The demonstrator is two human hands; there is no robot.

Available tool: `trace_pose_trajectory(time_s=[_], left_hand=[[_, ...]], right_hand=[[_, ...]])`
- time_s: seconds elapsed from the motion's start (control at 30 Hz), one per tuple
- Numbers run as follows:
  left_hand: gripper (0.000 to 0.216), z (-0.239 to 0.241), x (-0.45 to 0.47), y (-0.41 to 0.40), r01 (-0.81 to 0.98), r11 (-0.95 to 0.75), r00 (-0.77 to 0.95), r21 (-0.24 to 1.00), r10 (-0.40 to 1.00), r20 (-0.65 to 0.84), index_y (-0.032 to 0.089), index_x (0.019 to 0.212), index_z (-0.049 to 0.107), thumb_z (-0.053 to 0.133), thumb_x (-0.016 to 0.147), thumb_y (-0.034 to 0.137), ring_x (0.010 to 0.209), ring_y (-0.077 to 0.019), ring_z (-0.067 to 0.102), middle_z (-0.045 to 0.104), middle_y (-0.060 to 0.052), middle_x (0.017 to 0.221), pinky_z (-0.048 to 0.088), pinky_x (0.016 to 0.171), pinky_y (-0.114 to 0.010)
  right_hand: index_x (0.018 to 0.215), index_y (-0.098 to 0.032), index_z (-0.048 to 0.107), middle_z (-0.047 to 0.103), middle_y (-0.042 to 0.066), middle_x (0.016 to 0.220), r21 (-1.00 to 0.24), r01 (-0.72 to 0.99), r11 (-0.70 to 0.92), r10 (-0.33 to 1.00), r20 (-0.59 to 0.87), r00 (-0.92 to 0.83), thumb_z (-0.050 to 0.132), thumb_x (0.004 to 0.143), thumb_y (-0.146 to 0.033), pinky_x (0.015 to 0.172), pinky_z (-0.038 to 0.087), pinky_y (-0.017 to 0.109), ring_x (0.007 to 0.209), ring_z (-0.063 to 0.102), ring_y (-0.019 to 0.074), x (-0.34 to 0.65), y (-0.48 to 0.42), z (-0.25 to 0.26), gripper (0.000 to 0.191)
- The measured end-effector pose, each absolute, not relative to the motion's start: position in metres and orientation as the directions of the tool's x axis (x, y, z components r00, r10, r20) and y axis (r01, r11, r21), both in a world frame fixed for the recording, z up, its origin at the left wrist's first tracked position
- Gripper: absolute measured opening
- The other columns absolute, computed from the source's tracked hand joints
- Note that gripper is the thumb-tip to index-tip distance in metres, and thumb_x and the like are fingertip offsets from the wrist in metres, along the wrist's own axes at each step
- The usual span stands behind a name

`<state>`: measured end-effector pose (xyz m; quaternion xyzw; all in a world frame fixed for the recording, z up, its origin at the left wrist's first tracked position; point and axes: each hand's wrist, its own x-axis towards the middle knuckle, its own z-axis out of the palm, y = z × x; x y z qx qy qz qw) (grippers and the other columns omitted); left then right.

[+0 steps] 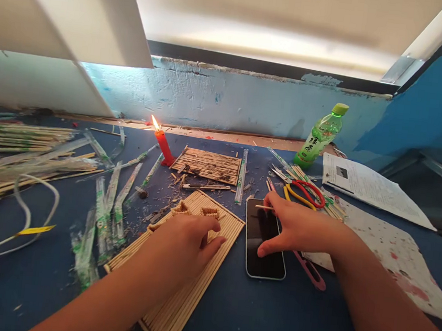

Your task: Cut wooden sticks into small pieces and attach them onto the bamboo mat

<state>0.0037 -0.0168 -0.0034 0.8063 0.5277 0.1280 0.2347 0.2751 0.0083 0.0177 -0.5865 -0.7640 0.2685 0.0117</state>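
Observation:
My left hand (187,241) rests knuckles-up on a mat of glued bamboo sticks (183,298), its fingers curled around something small I cannot make out. Small stick pieces (210,212) stand on the mat just beyond that hand. My right hand (297,227) hovers over a black phone (264,259) lying face up beside the mat. Its fingertips pinch a short thin stick (263,207), and the thumb reaches down over the screen.
A lit red candle (163,146) stands behind a second stick mat (207,165). Scissors with red and yellow handles (305,193), a green bottle (321,135), papers (369,187), a pink cutter (310,272), chopstick bundles (14,136), wrappers (111,212) and a white cable (29,208) lie around.

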Motion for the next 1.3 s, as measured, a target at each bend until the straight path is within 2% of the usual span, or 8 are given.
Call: trace_pose_trajectory(time_s=[0.1, 0.3, 0.47, 0.63, 0.8, 0.9, 1.03, 1.3], left_hand=[[0.023, -0.006, 0.005, -0.019, 0.829, -0.344, 0.411, 0.441, 0.909, -0.064, 0.022, 0.093, 0.079, 0.06, 0.094, 0.034, 0.066, -0.024, 0.066, 0.074, -0.006, 0.071, 0.042, 0.062, -0.032], [0.023, -0.001, 0.009, -0.02, 0.854, -0.342, 0.415, 0.392, 0.902, -0.117, 0.021, 0.085, 0.075, 0.056, 0.095, 0.031, 0.068, -0.0265, 0.069, 0.076, -0.009, 0.076, 0.043, 0.06, -0.033], [0.02, 0.0, 0.01, -0.021, 0.856, -0.338, 0.42, 0.392, 0.897, -0.142, 0.021, 0.082, 0.07, 0.053, 0.093, 0.022, 0.069, -0.0263, 0.07, 0.076, -0.008, 0.076, 0.042, 0.062, -0.032], [0.021, 0.0, 0.012, -0.021, 0.853, -0.312, 0.401, 0.418, 0.904, -0.145, 0.021, 0.083, 0.068, 0.05, 0.093, 0.02, 0.068, -0.0262, 0.068, 0.073, -0.007, 0.07, 0.04, 0.062, -0.033], [0.017, 0.002, 0.012, -0.02, 0.827, -0.265, 0.378, 0.495, 0.915, -0.142, 0.021, 0.087, 0.068, 0.052, 0.092, 0.023, 0.065, -0.0216, 0.064, 0.068, -0.002, 0.067, 0.042, 0.062, -0.031], [0.015, 0.003, 0.012, -0.02, 0.728, -0.169, 0.379, 0.664, 0.907, -0.184, 0.022, 0.084, 0.068, 0.057, 0.09, 0.03, 0.056, -0.0162, 0.053, 0.057, 0.005, 0.059, 0.038, 0.055, -0.028], [0.02, 0.008, 0.014, -0.019, 0.505, 0.07, 0.381, 0.86, 0.876, -0.295, 0.02, 0.084, 0.068, 0.063, 0.089, 0.038, 0.054, -0.0127, 0.04, 0.045, 0.008, 0.059, 0.031, 0.051, -0.025], [0.027, 0.015, 0.012, -0.016, 0.374, 0.28, 0.398, 0.884, 0.813, -0.426, 0.018, 0.085, 0.065, 0.064, 0.088, 0.045, 0.058, -0.0116, 0.035, 0.041, 0.008, 0.062, 0.029, 0.053, -0.025]], right_hand=[[0.104, -0.025, 0.057, 0.072, 0.007, 0.098, -0.412, 0.896, 0.166, 0.911, -0.283, -0.299, 0.096, 0.051, -0.055, 0.055, 0.049, 0.032, 0.082, 0.071, 0.0304, 0.273, 0.009, 0.015, 0.072], [0.107, -0.026, 0.057, 0.074, 0.004, 0.092, -0.441, 0.877, 0.19, 0.9, -0.277, -0.335, 0.081, 0.069, -0.073, 0.055, 0.048, 0.032, 0.076, 0.07, 0.0263, 0.282, 0.011, 0.019, 0.065], [0.109, -0.026, 0.06, 0.073, 0.002, 0.086, -0.429, 0.881, 0.198, 0.907, -0.26, -0.33, 0.083, 0.066, -0.075, 0.052, 0.046, 0.031, 0.068, 0.068, 0.0244, 0.288, 0.011, 0.016, 0.069], [0.119, -0.025, 0.06, 0.073, 0.006, 0.098, -0.412, 0.891, 0.192, 0.96, -0.111, -0.259, 0.061, 0.098, -0.052, 0.064, 0.045, 0.031, 0.083, 0.069, 0.0243, 0.28, 0.023, 0.011, 0.035], [0.105, -0.02, 0.065, 0.068, 0.003, 0.076, -0.395, 0.911, 0.117, 0.99, -0.023, -0.137, 0.059, 0.099, -0.041, 0.059, 0.036, 0.03, 0.067, 0.063, 0.0211, 0.276, 0.043, -0.002, 0.023], [0.095, -0.021, 0.068, 0.07, 0.004, 0.078, -0.415, 0.901, 0.122, 0.986, -0.053, -0.158, 0.069, 0.092, -0.043, 0.058, 0.036, 0.03, 0.068, 0.063, 0.021, 0.281, 0.048, -0.011, 0.023], [0.1, -0.023, 0.071, 0.075, 0.006, 0.091, -0.456, 0.884, 0.108, 0.981, -0.093, -0.168, 0.077, 0.086, -0.048, 0.061, 0.04, 0.03, 0.078, 0.068, 0.023, 0.285, 0.048, -0.015, 0.03], [0.093, -0.022, 0.071, 0.076, 0.008, 0.087, -0.505, 0.862, 0.034, 0.982, -0.143, -0.123, 0.062, 0.098, -0.04, 0.068, 0.045, 0.033, 0.079, 0.069, 0.0241, 0.282, 0.051, -0.016, 0.02]])
